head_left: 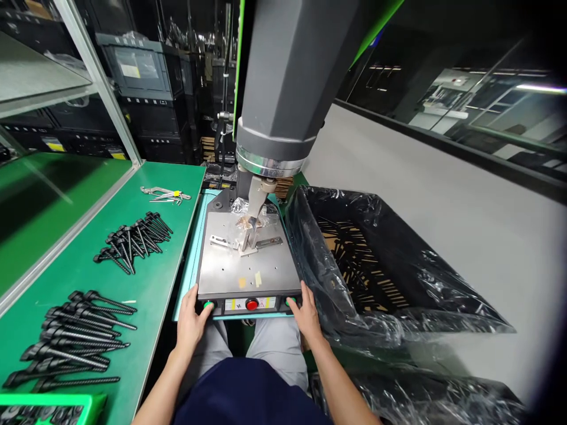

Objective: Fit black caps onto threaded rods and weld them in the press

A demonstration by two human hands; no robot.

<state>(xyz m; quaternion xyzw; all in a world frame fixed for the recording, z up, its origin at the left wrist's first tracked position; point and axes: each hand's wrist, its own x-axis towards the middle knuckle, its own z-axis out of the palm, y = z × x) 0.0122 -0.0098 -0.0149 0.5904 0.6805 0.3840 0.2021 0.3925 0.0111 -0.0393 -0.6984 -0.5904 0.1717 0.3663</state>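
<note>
The left hand (191, 319) lay at the near left corner of the metal plate (233, 271), thumb on the left green button (208, 305), fingers unclenched along the side. The right hand (309, 314) matched it at the near right corner, thumb at the right green button (290, 301). The red button (251, 304) sat between them, below the plate's near edge. The machine head (283, 88) hung above the plate; black ribbed parts (82, 330) lay to its left.

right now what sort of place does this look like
Probably a factory workshop: a bench-top machine with green and red push buttons, black parts piled on a green table, and stacked storage crates behind.
</note>
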